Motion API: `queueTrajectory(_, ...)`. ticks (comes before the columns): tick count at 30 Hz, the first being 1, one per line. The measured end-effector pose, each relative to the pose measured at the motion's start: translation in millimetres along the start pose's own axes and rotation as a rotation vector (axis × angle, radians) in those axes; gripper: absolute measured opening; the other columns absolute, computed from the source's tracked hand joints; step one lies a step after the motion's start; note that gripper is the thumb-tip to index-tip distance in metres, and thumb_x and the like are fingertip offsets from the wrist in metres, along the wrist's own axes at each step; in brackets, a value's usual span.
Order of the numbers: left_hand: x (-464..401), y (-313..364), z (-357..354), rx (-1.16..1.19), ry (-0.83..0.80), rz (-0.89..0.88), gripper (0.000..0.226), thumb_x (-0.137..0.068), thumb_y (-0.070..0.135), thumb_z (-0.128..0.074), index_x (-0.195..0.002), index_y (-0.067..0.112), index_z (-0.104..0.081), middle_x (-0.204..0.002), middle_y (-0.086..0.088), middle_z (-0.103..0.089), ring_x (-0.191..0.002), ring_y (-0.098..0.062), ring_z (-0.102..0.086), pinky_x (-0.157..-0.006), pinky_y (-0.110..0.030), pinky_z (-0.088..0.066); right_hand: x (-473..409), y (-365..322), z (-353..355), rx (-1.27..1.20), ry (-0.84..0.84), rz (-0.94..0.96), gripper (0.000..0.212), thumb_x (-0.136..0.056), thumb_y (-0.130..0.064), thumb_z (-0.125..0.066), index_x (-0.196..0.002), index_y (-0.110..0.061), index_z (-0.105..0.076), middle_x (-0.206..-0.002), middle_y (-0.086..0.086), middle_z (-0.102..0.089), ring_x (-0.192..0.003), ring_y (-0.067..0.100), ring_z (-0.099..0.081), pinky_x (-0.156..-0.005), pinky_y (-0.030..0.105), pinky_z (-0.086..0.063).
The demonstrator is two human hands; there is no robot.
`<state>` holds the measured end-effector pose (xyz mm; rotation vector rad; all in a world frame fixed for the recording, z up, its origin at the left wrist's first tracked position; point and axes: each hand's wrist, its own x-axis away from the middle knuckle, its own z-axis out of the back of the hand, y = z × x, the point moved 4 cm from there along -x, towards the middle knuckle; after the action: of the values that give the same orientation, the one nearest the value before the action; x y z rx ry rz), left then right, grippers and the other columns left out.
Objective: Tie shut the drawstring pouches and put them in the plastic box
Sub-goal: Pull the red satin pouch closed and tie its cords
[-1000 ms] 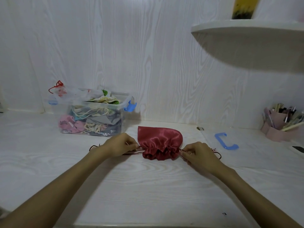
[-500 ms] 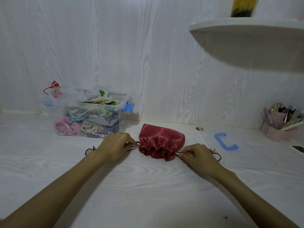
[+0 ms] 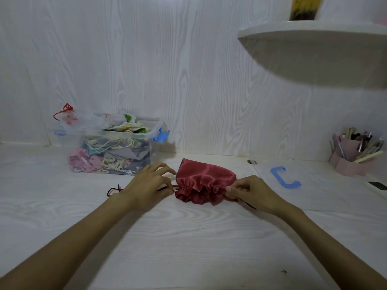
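The left hand [image 3: 149, 183] and right hand [image 3: 249, 190] are each pinching the cord [image 3: 167, 187] beside the red pouch [image 3: 206, 181]; pulling evenly outward should be closing it neatly.

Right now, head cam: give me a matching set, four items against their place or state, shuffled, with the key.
Items:
1. red satin pouch
2. clear plastic box
3. clear lid with blue handle
4. pink pen holder

Places/states:
A. far right, by the wall
B. flat on the desk, right of the hands
C. mouth gathered, cords pinched by left hand and right hand
D. open, stuffed with pouches, back left

Pairs: 1-C, 2-D, 3-B, 4-A
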<state>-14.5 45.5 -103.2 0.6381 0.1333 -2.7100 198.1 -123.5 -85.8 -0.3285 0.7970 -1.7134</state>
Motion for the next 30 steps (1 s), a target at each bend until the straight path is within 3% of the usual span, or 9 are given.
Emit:
queueTrajectory(2, -0.3, 3.8, 4.3, -0.06, 0.073, -0.033, 0.035, -0.085, 0.049, -0.044, -0.083, 0.03, -0.073, -0.126, 0.012, -0.057, -0.121, -0.006, -0.033, -0.098, -0.03, -0.033, -0.5, 1.7, -0.6, 0.033, 0.005, -0.007, 0.02, -0.089, -0.03, -0.061, -0.074, -0.024, -0.073, -0.075, 0.016, -0.07, -0.064, 0.028, -0.06, -0.064, 0.023, -0.05)
queueTrajectory(5, -0.5, 3.6, 17.9, -0.131, 0.176, -0.009, 0.008, -0.077, 0.035, -0.072, -0.076, 0.027, -0.073, -0.116, 0.007, -0.064, -0.114, -0.009, -0.037, -0.091, -0.034, -0.04, 1.1, 5.6, 3.4, 0.091, 0.031, -0.05, 0.02, -0.09, -0.028, -0.061, -0.074, -0.022, -0.073, -0.066, 0.009, -0.065, -0.058, 0.011, -0.05, -0.053, 0.01, -0.037)
queueTrajectory(7, 4.0, -5.3, 25.0, -0.162, 0.177, 0.049, 0.007, -0.071, 0.028, -0.079, -0.074, 0.026, -0.073, -0.111, 0.008, -0.066, -0.111, -0.011, -0.041, -0.084, -0.036, -0.045, 3.6, 15.8, 13.2, 0.11, 0.062, -0.12, 0.017, -0.089, -0.026, -0.062, -0.081, -0.018, -0.075, -0.074, 0.005, -0.071, -0.068, 0.012, -0.061, -0.059, 0.01, -0.04)
queueTrajectory(12, 14.0, -15.4, 28.0, -0.156, 0.176, 0.131, 0.009, -0.072, 0.023, -0.08, -0.076, 0.023, -0.071, -0.103, 0.008, -0.065, -0.103, -0.012, -0.043, -0.076, -0.036, -0.043, 4.9, 23.9, 20.1, 0.138, 0.056, -0.189, 0.015, -0.088, -0.022, -0.062, -0.087, -0.016, -0.076, -0.086, 0.003, -0.074, -0.083, 0.017, -0.067, -0.068, 0.015, -0.046)
queueTrajectory(15, 8.4, -14.5, 21.3, -0.011, 0.138, 0.208, 0.005, -0.088, 0.024, -0.063, -0.087, 0.02, -0.066, -0.103, 0.008, -0.061, -0.102, -0.015, -0.05, -0.081, -0.034, -0.04, 4.4, 12.1, 22.2, 0.081, 0.132, -0.154, 0.017, -0.09, -0.025, -0.06, -0.077, -0.026, -0.071, -0.083, -0.005, -0.071, -0.08, 0.011, -0.062, -0.067, 0.014, -0.043)
queueTrajectory(19, -0.3, -13.5, 21.8, 0.888, 0.103, 0.584, 0.013, -0.095, 0.018, -0.051, -0.086, 0.016, -0.06, -0.092, 0.002, -0.066, -0.083, -0.007, -0.061, -0.073, -0.02, -0.044, -1.1, 2.4, 25.6, -0.308, 0.177, -0.213, 0.022, -0.094, -0.023, -0.052, -0.081, -0.013, -0.068, -0.097, -0.006, -0.067, -0.092, 0.0, -0.056, -0.08, 0.013, -0.038)
queueTrajectory(22, -1.4, -10.2, 24.6, 1.335, 0.212, 0.793, 0.014, -0.096, 0.012, -0.049, -0.086, 0.008, -0.059, -0.085, -0.004, -0.065, -0.068, -0.009, -0.06, -0.067, -0.018, -0.048, -4.9, -5.1, 21.1, -0.942, 0.2, -0.215, 0.021, -0.097, -0.018, -0.045, -0.097, -0.002, -0.058, -0.118, 0.012, -0.063, -0.105, 0.015, -0.059, -0.101, 0.033, -0.039)
queueTrajectory(26, 1.5, 0.3, 20.2, 1.13, 0.166, 0.767, 0.017, -0.096, 0.017, -0.05, -0.084, 0.012, -0.06, -0.083, 0.007, -0.066, -0.046, 0.001, -0.051, -0.051, -0.015, -0.044, -2.4, -23.8, 14.6, -1.61, 0.176, -0.166, 0.029, -0.097, -0.016, -0.043, -0.072, -0.01, -0.057, -0.089, 0.008, -0.07, -0.084, 0.016, -0.071, -0.079, 0.031, -0.058)
queueTrajectory(30, 2.1, 2.9, 18.2, 0.867, 0.216, 0.669, 0.015, -0.095, 0.02, -0.052, -0.084, 0.015, -0.06, -0.079, 0.012, -0.068, -0.057, -0.008, -0.051, -0.058, -0.021, -0.04, -4.8, -28.1, 7.2, -1.744, 0.164, -0.177, 0.034, -0.099, -0.017, -0.04, -0.067, -0.011, -0.05, -0.061, 0.0, -0.052, -0.058, 0.014, -0.06, -0.058, 0.026, -0.056)
